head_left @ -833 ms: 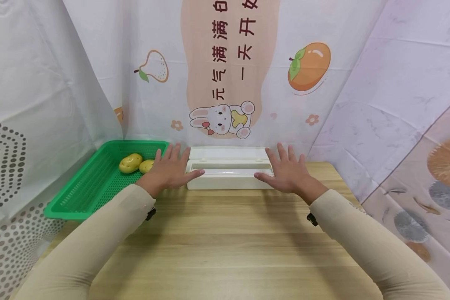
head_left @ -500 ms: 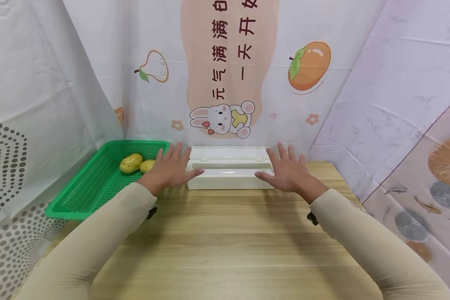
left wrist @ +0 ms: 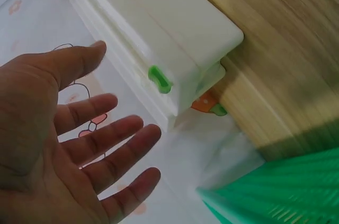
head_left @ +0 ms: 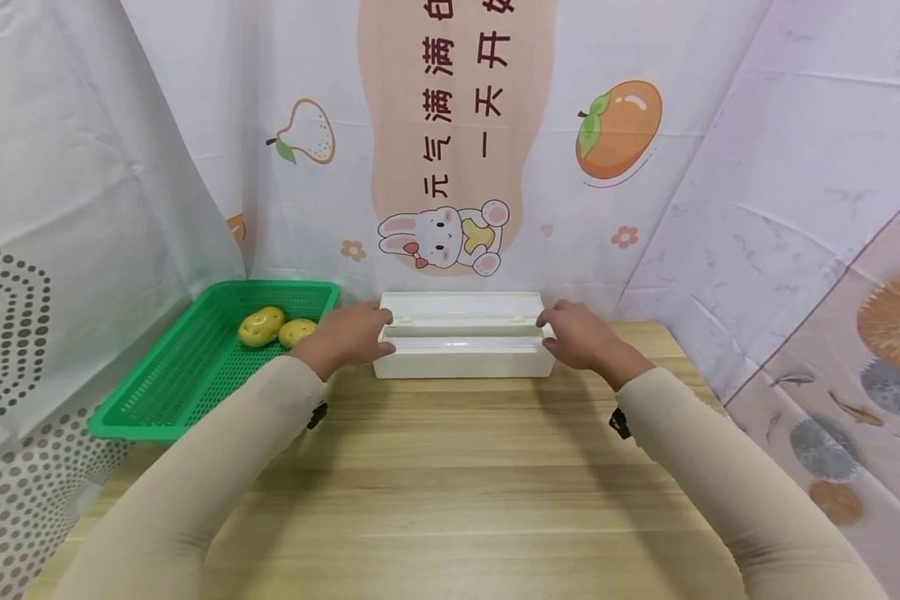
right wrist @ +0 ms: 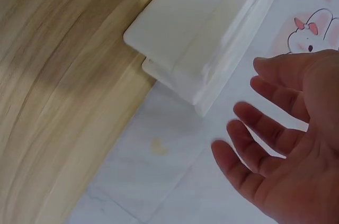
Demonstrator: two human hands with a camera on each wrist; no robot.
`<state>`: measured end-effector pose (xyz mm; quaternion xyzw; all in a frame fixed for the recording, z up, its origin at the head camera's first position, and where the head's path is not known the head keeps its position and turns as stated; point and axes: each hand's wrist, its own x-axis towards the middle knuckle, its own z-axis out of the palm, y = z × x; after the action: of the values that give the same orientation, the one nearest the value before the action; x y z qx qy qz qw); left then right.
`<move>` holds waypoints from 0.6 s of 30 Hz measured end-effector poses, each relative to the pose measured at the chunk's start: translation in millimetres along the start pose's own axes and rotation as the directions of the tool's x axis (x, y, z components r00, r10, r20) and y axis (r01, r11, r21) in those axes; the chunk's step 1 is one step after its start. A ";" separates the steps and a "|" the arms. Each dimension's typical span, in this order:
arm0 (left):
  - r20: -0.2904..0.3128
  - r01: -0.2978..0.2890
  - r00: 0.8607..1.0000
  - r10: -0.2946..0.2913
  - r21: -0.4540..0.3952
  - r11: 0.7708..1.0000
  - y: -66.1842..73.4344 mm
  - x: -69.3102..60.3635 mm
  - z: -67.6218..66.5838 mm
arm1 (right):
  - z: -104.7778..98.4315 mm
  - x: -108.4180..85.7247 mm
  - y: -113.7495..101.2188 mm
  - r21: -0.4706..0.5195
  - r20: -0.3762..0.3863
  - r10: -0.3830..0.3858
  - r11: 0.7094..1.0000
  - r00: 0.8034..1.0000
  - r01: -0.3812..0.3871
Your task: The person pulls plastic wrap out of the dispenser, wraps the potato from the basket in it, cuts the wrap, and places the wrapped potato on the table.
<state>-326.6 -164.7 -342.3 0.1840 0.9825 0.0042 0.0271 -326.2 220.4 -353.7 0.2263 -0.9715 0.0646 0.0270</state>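
Note:
A long white plastic box point(head_left: 461, 365), shaped like a cling film dispenser, stands at the back of the table, its lid point(head_left: 461, 305) raised behind it. A glossy strip shows inside the long opening. In the left wrist view a small green piece point(left wrist: 160, 80) sits near the box's end. My left hand point(head_left: 347, 335) is at the box's left end with bent fingers and thumb apart; its wrist view shows a gap to the box. At the other end hovers my right hand point(head_left: 581, 337), fingers loosely bent, also apart from the box point(right wrist: 185, 28) in its wrist view.
A green plastic basket point(head_left: 146, 432) stands on the left, with two yellow potatoes point(head_left: 262, 326) in its far part. Printed cloth point(head_left: 450, 142) hangs right behind the box. The wooden table point(head_left: 472, 492) extends forward of it.
Both hands had fingers spread and pointing forward over the box's ends. Their fingers have since bent inward, and the left hand has shifted slightly right. Box and basket stay in place.

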 end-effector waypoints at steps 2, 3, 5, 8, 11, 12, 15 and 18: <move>0.000 -0.006 1.000 0.006 -0.013 1.000 -1.1 2.7 1.0 | 2.3 2.0 2.6 0.015 0.003 -0.014 1.000 1.000 0.014; 0.000 -0.007 1.000 0.007 -0.027 1.000 -1.8 4.0 1.5 | 3.7 3.1 3.4 0.023 0.005 -0.019 1.000 1.000 0.019; 0.006 -0.005 1.000 0.005 -0.054 0.999 -3.2 7.6 2.1 | 5.1 4.1 5.2 0.041 0.017 -0.025 0.999 1.000 0.024; 0.035 0.009 0.999 -0.006 -0.093 0.996 -7.2 13.1 3.7 | 7.3 7.0 6.7 0.067 0.041 -0.029 0.997 0.999 0.026; 0.067 0.030 0.998 -0.021 -0.141 0.990 -12.6 19.2 6.3 | 8.7 9.4 7.6 0.085 0.049 -0.041 0.996 0.998 0.037; 0.074 0.036 0.997 -0.025 -0.159 0.987 -14.1 20.9 7.1 | 8.8 9.9 8.1 0.088 0.049 -0.046 0.995 0.998 0.041; 0.078 0.037 0.997 -0.021 -0.201 0.979 -18.8 25.8 10.5 | 9.0 11.4 9.6 0.102 0.060 -0.046 0.994 0.997 0.040; 0.078 0.025 0.997 -0.008 -0.222 0.975 -22.3 28.4 14.3 | 10.3 13.3 11.4 0.133 0.104 -0.030 0.991 0.994 0.016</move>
<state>-360.3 -175.2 -358.4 0.1717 0.9756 0.1071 0.0850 -343.4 223.3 -364.1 0.2420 -0.9625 0.1163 -0.0387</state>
